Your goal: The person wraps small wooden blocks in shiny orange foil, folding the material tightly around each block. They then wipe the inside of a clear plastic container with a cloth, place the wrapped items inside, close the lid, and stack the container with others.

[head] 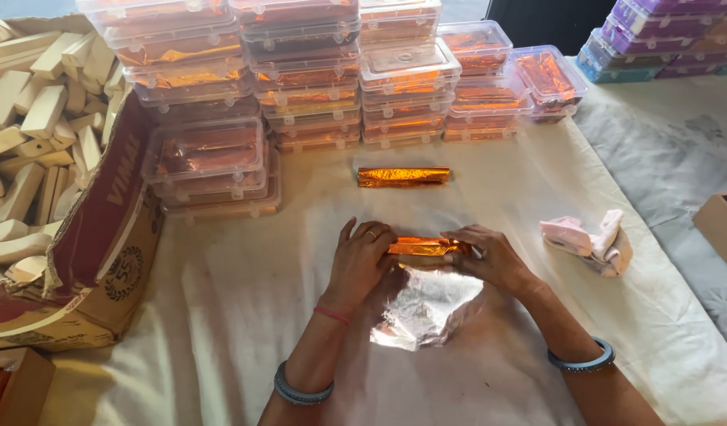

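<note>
Both hands, left hand (362, 254) and right hand (490, 254), close their fingers over the ends of an orange foil-wrapped bar (421, 247), lying on the white cloth (221, 315) above a crinkled silver foil sheet (423, 308). Wrapping seems midway; next, folding ends needs firm, even pressure.

orange foil-wrapped bar (420, 247) lying flat btwn hands, on silver foil sheet (423, 308)

The left hand (362, 260) wears a gold finger ring, a thin pink wrist thread and a grey-blue bangle, while the right hand (490, 256) has bare fingers and a matching grey-blue bangle.
</note>
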